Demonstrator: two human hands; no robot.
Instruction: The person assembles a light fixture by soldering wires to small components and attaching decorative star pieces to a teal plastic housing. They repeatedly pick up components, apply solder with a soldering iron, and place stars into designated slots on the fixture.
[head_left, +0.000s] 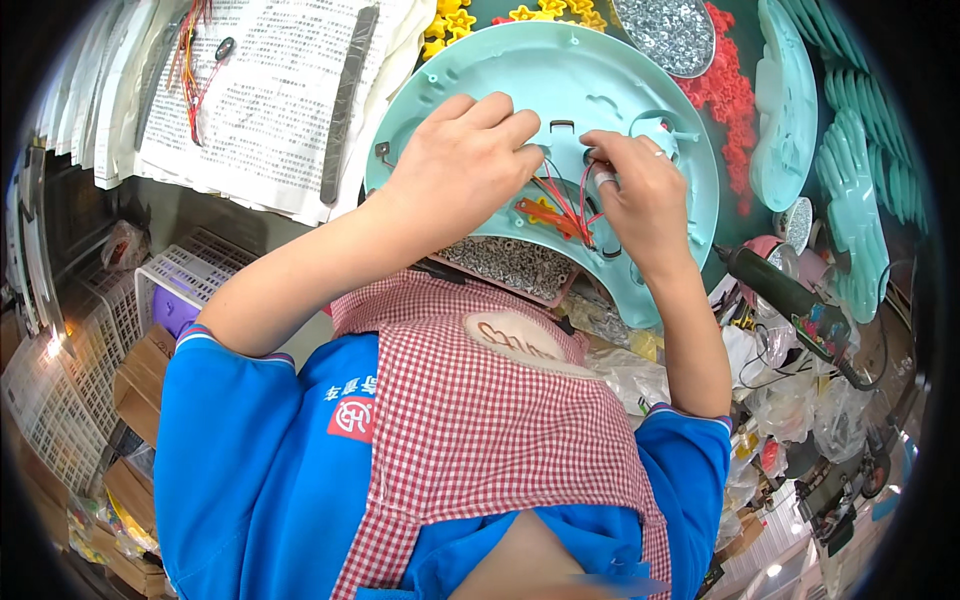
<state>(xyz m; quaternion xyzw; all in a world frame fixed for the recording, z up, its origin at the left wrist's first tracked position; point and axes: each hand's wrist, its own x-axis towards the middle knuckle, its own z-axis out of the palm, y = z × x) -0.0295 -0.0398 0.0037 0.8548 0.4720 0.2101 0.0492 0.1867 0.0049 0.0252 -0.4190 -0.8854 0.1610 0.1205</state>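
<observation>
A curved turquoise plastic shell [480, 75] lies hollow side up in front of me. Over its left part is my left hand [465, 150], its fingers curled closed; whatever they hold is hidden. My right hand [640, 190] bends over the right part, thumb and forefinger pinched at the upper ends of thin red wires [583, 200]. A white band wraps one digit, and a ring sits on a finger. Between the hands, the wires run down to an orange-red strip-shaped part [550, 217] inside the shell. A dark metal loop [562, 125] stands up from the shell's floor.
Printed sheets [260, 100] with wired parts [190, 80] lie at left. Yellow star pieces [455, 20], a bowl of screws [665, 35] and red pieces [725, 100] sit behind. A screw tray [510, 262] is nearest me. Turquoise parts [785, 110] and a dark power screwdriver [770, 280] are right.
</observation>
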